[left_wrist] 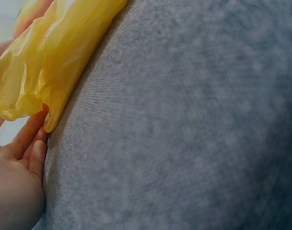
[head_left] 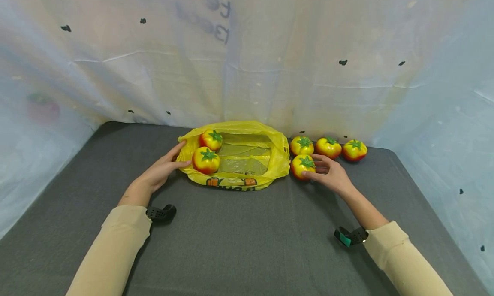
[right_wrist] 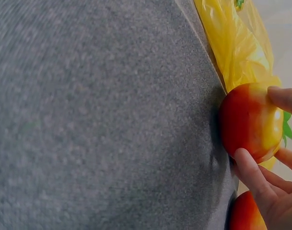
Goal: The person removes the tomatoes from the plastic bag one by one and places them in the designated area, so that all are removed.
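A yellow plastic bag [head_left: 278, 158] lies with its mouth spread wide on the dark cloth. Two red-and-yellow tomatoes with green leafy tops are inside at its left end, the nearer tomato [head_left: 206, 161] in front of the farther tomato [head_left: 210, 140]. My left hand [head_left: 160, 171] holds the bag's left rim, thumb over the edge and fingers against the outside, as the left wrist view also shows. Just beyond the bag's right end, my right hand [head_left: 332, 174] grips another tomato [right_wrist: 249, 122] between thumb and fingers, low over the cloth.
Three more tomatoes stand in a row behind my right hand: the left one [head_left: 302, 145], the middle one [head_left: 328, 148] and the right one [head_left: 354, 150]. A pale plastic sheet [head_left: 254, 73] rises behind the dark table [head_left: 247, 236] and along both its sides.
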